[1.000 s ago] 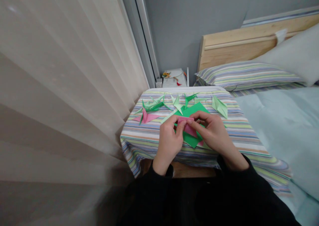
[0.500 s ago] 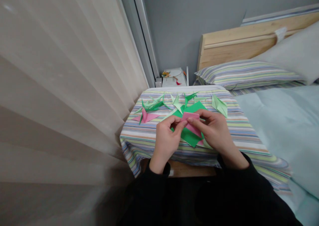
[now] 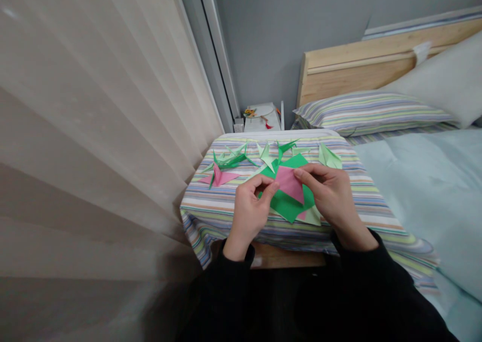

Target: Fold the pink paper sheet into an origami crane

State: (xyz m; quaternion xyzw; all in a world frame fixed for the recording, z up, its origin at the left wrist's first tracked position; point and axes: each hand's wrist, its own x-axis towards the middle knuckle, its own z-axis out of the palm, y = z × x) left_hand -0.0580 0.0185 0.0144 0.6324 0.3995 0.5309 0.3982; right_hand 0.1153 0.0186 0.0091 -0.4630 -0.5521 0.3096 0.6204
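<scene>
Striped cloth [image 3: 211, 221] drapes a surface beside a bed [image 3: 425, 191], with a sheer curtain [image 3: 94, 131] down the left. On it, toward the far edge, lie one pink folded figure [image 3: 219, 176] and at least four green paper figures [image 3: 268, 156] — they overlap, so the count is uncertain. Nearer the person, one piece of pink paper [image 3: 289, 184] rests on one green sheet [image 3: 288, 206]. The right hand [image 3: 331, 196] pinches the pink paper's edge between its fingers; the left hand [image 3: 249, 214] curls beside it — whether it grips anything, I can't tell.
</scene>
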